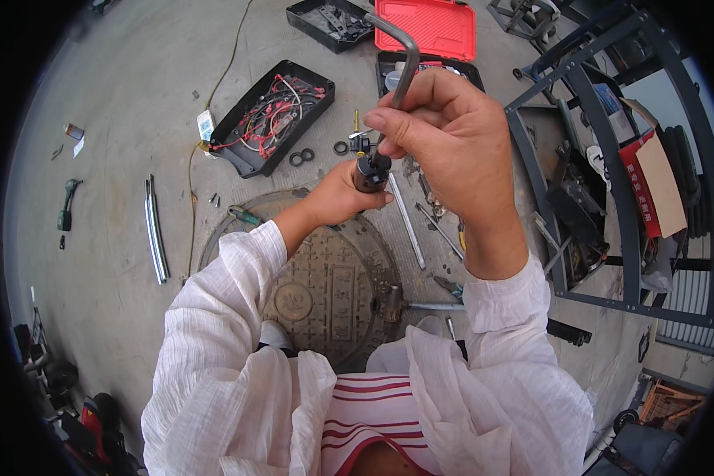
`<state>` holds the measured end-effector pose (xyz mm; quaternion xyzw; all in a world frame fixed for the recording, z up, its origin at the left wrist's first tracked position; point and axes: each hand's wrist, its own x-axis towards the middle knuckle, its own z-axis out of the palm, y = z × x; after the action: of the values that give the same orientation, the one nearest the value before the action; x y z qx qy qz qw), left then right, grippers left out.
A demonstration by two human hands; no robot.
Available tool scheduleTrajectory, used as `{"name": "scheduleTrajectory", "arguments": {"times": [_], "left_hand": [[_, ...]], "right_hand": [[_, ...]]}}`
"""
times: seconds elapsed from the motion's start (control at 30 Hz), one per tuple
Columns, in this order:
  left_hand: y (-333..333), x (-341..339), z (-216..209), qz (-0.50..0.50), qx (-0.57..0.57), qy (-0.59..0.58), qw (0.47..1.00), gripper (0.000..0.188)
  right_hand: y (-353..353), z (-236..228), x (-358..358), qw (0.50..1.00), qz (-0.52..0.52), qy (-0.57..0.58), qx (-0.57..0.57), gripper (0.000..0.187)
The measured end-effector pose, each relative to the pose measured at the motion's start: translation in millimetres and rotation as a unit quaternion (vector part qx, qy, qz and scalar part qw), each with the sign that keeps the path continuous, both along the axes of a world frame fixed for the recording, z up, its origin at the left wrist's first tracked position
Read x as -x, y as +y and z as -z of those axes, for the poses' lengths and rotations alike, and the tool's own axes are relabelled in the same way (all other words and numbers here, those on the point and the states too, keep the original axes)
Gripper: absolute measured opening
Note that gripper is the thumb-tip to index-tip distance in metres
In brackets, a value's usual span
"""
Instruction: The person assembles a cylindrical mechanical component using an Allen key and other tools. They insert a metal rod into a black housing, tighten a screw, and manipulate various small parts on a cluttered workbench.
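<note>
Your left hand [337,194] wraps around a dark, short cylinder [368,179], while your right hand [460,135] pinches a bent metal bar [411,59] between thumb and fingers, just above the cylinder's upper end. Both pieces are up in the air, above the far rim of the round manhole cover [333,262]. The bar's lower end meets the top of the cylinder, though whether it sits inside or only against it you cannot tell from here. Expect the bar to be stiff and fairly heavy for its thickness, with the bent arm swinging its weight away from you; take it low on the straight shank and mind the turn of that elbow. The cylinder looks like hard, smooth metal, unlikely to break but perhaps slick if oily, so a full wrap around its side suits it better than fingertips. Below, the concrete floor [111,317] is grey and stained. A green-handled tool [244,214] lies at the cover's upper-left rim, and a hammer [390,303] rests at its right rim. Beyond the far rim are two black rings [296,159] beside the near corner of a black tray [250,164] full of red and white wires [278,119]. Farther off stands an open red case lid [428,28], and a dark metal rack [593,119] fills the right side.
</note>
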<state>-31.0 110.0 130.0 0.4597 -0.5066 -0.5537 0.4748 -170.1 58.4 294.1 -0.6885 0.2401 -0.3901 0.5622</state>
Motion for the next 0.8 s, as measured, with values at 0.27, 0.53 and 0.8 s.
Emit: {"name": "scheduleTrajectory", "arguments": {"times": [0.27, 0.53, 0.8], "left_hand": [[2, 2, 4, -0.02, -0.003, 0.043, 0.999, 0.025], [1, 0, 2, 0.006, -0.012, 0.023, 1.0, 0.024], [2, 2, 0, -0.014, -0.019, 0.014, 1.0, 0.023]], "right_hand": [[-4, -8, 6, 0.991, -0.131, 0.006, -0.014, 0.021], [-10, 0, 10, 0.991, -0.131, 0.023, 0.008, 0.019], [-7, 10, 7, 0.992, -0.113, 0.002, 0.058, 0.018]]}}
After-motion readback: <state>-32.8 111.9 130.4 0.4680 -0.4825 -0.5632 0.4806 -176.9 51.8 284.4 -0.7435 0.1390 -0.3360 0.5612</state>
